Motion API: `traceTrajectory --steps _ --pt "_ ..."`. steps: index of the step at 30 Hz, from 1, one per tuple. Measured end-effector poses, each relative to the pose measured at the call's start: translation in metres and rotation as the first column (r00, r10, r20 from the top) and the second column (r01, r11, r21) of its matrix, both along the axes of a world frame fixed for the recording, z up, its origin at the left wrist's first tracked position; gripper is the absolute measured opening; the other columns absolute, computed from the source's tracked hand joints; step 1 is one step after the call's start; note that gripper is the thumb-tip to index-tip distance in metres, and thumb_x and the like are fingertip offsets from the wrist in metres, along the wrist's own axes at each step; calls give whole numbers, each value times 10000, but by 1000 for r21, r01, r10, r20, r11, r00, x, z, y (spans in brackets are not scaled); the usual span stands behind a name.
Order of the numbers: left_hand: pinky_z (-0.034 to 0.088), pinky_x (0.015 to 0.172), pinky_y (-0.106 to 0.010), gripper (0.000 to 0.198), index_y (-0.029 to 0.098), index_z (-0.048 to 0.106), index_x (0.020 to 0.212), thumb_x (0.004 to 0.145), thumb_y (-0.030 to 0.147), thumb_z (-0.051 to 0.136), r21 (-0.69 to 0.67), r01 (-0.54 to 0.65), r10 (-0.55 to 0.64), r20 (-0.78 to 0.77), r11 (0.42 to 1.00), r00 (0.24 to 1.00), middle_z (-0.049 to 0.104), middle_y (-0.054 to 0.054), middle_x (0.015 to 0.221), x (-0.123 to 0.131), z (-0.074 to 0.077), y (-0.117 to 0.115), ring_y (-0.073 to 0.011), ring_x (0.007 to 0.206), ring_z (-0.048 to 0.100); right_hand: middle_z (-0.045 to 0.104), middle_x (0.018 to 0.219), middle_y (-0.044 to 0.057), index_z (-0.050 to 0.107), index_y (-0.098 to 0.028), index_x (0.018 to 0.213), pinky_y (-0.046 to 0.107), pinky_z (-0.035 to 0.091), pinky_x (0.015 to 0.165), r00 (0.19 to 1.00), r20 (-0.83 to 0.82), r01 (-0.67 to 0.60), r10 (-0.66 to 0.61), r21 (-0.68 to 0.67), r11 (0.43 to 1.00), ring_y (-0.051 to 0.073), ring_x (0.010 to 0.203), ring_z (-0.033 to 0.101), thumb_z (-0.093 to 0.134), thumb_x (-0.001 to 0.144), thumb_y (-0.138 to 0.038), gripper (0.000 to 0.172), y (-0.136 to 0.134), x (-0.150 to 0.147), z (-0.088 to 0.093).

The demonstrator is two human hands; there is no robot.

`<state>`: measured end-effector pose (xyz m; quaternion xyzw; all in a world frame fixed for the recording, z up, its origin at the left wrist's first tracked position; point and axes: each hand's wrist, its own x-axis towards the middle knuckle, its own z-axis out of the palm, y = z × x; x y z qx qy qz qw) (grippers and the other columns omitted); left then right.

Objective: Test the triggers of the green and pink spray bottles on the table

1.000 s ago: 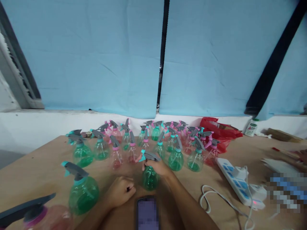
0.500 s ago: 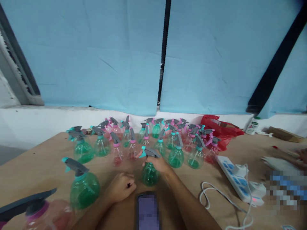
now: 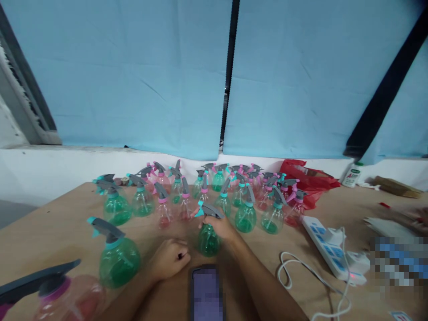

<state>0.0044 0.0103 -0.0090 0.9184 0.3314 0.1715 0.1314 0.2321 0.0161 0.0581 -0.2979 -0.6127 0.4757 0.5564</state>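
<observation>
My right hand (image 3: pixel 219 225) is wrapped round the neck of a green spray bottle (image 3: pixel 209 243) with a grey and turquoise trigger head. That bottle stands upright in front of me on the brown table (image 3: pixel 67 234). My left hand (image 3: pixel 170 258) rests on the table to its left, curled into a loose fist with nothing visible in it. Between my forearms lies a phone (image 3: pixel 207 294) with a blurred screen. To the left of my left hand is a larger-looking green spray bottle (image 3: pixel 119 263), and nearer still a pink spray bottle (image 3: pixel 80 296), cut off by the frame.
Several green and pink spray bottles (image 3: pixel 245 218) stand in rows toward the wall. On the right lie a white power strip (image 3: pixel 329 249) with plugs and a looping cable (image 3: pixel 284 269). Behind are a red plastic bag (image 3: pixel 302 183) and a white bottle (image 3: pixel 351 175). Another person's hand shows at the right edge.
Almost nothing differs. The view has shifted very slightly, while my right hand keeps its grip on the green spray bottle and my left fist stays put.
</observation>
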Motion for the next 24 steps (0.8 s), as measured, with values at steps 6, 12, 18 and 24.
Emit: traceTrajectory --steps 6,12,18,24 --pt "217 609 -302 329 204 284 588 817 149 514 9 5 -5 4 1000 1000 423 39 589 0 2 -1 -127 598 457 698 658 -20 746 -253 790 310 550 628 991 -109 80 -84 -33 996 167 557 626 651 665 -282 160 2 -3 -9" --pt "232 608 -295 334 206 288 591 829 149 515 11 0 0 6 1000 1000 436 39 593 1 4 -2 -127 600 478 779 804 4 749 -263 765 329 576 715 997 -18 82 -81 46 996 178 650 666 616 695 -282 152 2 -2 -6" --pt "240 608 -291 327 204 306 586 812 119 528 13 6 -6 5 1000 1000 439 43 593 2 5 -3 -126 603 482 714 691 -9 706 -250 710 297 553 611 993 -77 87 -88 -12 996 166 587 639 631 681 -284 87 4 -4 -10" --pt "237 603 -285 337 200 298 591 831 123 520 10 14 -14 3 1000 1000 439 44 599 2 7 -5 -120 604 488 750 756 -14 765 -262 793 311 575 707 995 -29 98 -97 30 995 170 645 661 613 680 -258 189 4 -3 -8"
